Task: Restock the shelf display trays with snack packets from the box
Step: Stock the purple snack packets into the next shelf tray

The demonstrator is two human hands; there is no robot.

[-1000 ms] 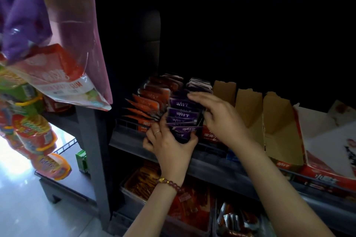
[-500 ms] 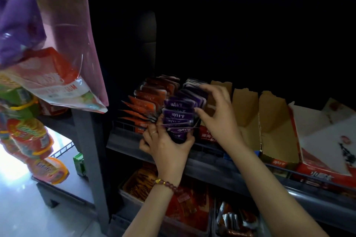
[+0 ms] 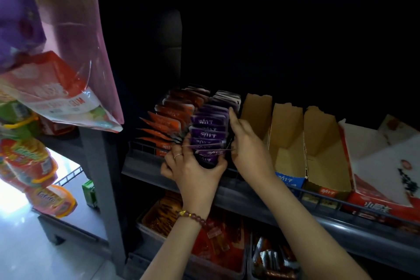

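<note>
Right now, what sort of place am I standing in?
Most likely a small grocery or convenience store, at a snack shelf. Rows of purple packets and orange packets stand on it, empty cardboard display trays sit beside them, and bagged snacks hang at the left.

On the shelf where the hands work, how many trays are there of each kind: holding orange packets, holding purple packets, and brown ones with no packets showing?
Holding orange packets: 1
Holding purple packets: 1
Brown trays, no packets showing: 3
Total: 5 trays
</note>
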